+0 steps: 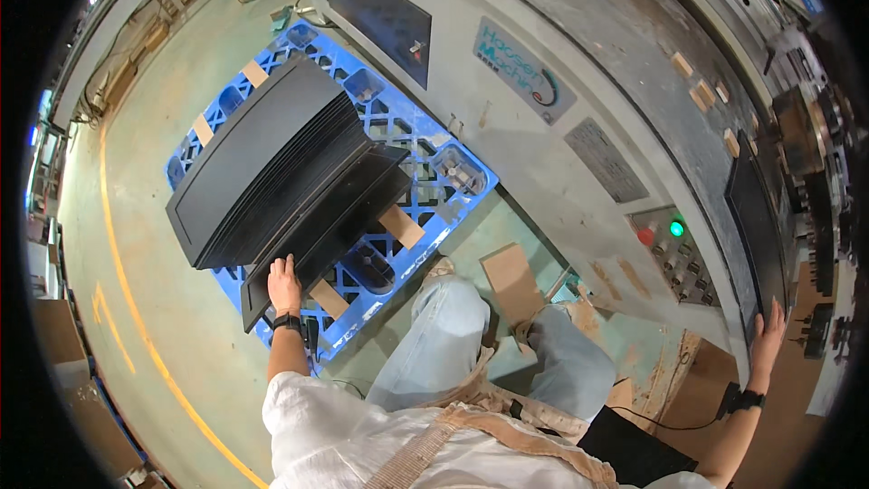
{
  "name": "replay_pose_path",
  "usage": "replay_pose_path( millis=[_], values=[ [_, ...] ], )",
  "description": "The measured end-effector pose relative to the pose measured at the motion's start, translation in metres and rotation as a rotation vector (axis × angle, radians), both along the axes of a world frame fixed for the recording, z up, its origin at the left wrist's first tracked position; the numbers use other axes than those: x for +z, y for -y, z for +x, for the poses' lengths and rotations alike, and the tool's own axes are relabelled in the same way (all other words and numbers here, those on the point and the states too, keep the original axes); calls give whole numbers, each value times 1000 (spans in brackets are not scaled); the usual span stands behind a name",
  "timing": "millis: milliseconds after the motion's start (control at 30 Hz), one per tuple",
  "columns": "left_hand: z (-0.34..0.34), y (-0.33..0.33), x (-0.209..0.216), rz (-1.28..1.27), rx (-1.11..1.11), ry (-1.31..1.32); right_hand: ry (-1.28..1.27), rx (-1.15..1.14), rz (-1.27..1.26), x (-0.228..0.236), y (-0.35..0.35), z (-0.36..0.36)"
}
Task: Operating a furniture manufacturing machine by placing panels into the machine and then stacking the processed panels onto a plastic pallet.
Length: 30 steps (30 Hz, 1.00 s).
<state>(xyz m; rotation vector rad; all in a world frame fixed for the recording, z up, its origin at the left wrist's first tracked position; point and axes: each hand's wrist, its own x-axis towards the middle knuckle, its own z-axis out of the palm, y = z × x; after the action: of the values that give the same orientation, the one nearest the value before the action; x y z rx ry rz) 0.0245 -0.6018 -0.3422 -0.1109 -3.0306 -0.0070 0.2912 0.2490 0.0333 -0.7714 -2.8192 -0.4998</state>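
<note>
On a blue plastic pallet [466,208] to my left stands a stack of black panels [262,149], packed close together and slanted. The nearest black panel [335,226] leans a little apart from the stack. My left hand [284,286] grips its near end, fingers laid over the edge. Far to the right, another black panel [756,217] lies on the grey machine table [625,45]. My right hand [770,330] touches that panel's near end with its fingers stretched out. Part of each hand's grip is hidden.
The machine's pale front [516,127] rises beside the pallet, carrying a control panel [674,254] with a lit green button. Dark tooling [806,136] stands at the table's far right. Small wood blocks [701,95] lie on the table. A brown board [511,281] is near my feet.
</note>
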Motion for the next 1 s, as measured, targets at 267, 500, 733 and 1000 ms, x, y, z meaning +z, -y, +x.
replay_pose_path(
  millis=[267, 500, 733, 1000],
  values=[
    [-6, -1, -103, -278, 84, 178, 73, -166, -59, 34, 60, 56],
    [-11, 24, -177, -274, 277, 393, 90, -273, 1, 83, 93, 98],
    [-21, -11, -173, -103, 164, 258, 116, -1122, -234, 205, 213, 306],
    [-161, -284, 88, 622, -542, 156, 7, -1352, 359, 104, 337, 360]
  ],
)
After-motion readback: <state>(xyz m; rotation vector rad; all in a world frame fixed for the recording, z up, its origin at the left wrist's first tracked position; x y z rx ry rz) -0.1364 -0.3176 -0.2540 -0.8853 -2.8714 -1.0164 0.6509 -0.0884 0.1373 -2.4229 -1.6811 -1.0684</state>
